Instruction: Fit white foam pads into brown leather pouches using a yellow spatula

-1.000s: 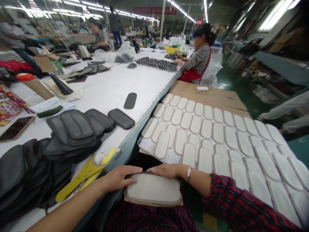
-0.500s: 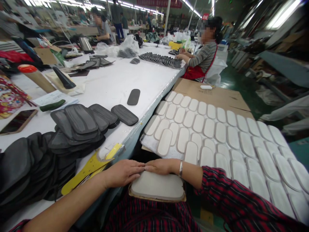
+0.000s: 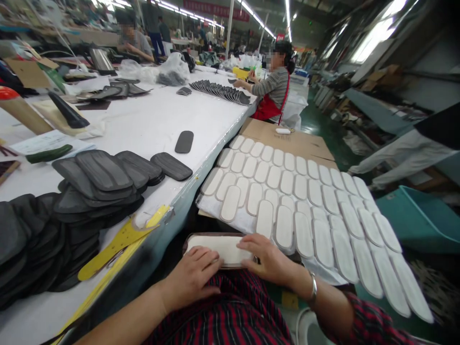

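No writing legible anywhere: red banner (image 3: 217, 9) overhead carries characters too blurred to read; small red sign (image 3: 280, 37) further back, same.

White pad (image 3: 220, 248), oblong with rounded corners, sits on a brown backing piece on the person's lap, just off the near edge of the white table (image 3: 151, 124). Long axis runs left-right across the lap, flat face up.

Left hand (image 3: 192, 278): palm down, fingers spread loosely, tips resting on the pad's near-left edge. Nothing clasped; a flat press.
Right hand (image 3: 269, 261): palm down, fingers extended, laid over the pad's right end. Also pressing flat, not closed around anything. Bracelet (image 3: 313, 287) at that wrist.

To the right of the lap, rows of matching white pads (image 3: 305, 201) laid side by side on a sheet, long axes pointing away from the person; cardboard (image 3: 287, 141) beyond them.

On the table, left: overlapping heap of dark grey pads (image 3: 100, 175), a single dark pad (image 3: 184, 142) apart from the heap, yellow strip (image 3: 118, 242) at the table edge. A co-worker in a striped top and red apron (image 3: 271, 93) sits at the far end by a fanned row of dark pieces (image 3: 221, 91).
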A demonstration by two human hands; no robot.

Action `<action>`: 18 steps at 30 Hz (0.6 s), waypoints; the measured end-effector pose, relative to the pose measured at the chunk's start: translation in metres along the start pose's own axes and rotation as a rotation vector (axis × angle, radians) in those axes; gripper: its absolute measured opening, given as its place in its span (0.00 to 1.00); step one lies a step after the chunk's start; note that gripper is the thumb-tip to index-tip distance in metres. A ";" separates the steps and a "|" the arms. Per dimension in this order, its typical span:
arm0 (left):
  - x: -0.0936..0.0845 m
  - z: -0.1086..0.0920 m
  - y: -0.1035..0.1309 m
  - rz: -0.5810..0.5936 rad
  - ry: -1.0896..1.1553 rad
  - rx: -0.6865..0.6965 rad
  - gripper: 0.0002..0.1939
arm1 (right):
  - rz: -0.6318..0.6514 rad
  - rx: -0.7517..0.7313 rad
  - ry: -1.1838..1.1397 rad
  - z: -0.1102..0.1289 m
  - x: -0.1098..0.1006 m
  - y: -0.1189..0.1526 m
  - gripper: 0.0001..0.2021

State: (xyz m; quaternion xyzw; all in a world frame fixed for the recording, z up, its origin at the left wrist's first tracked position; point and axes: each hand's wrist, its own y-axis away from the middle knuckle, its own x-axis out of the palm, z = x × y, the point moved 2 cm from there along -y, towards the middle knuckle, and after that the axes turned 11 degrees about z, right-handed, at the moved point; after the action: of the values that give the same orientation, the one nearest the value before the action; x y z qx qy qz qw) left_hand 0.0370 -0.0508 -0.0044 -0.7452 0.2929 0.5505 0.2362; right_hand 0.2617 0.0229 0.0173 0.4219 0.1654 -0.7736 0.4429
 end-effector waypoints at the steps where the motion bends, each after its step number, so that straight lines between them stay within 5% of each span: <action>1: 0.006 -0.007 -0.002 -0.012 -0.009 -0.013 0.25 | -0.035 -0.013 0.069 0.007 0.009 0.013 0.16; 8: 0.027 -0.022 -0.015 -0.094 -0.059 -0.093 0.11 | -0.282 0.014 0.252 0.014 0.048 0.038 0.05; 18: 0.025 -0.026 -0.019 -0.100 0.010 -0.214 0.10 | -0.235 0.147 0.209 0.020 0.042 0.020 0.06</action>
State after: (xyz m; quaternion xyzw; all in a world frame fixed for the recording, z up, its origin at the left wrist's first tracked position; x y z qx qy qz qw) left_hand 0.0737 -0.0597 -0.0206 -0.7825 0.1959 0.5626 0.1811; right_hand 0.2580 -0.0237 -0.0020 0.5091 0.2018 -0.7818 0.2981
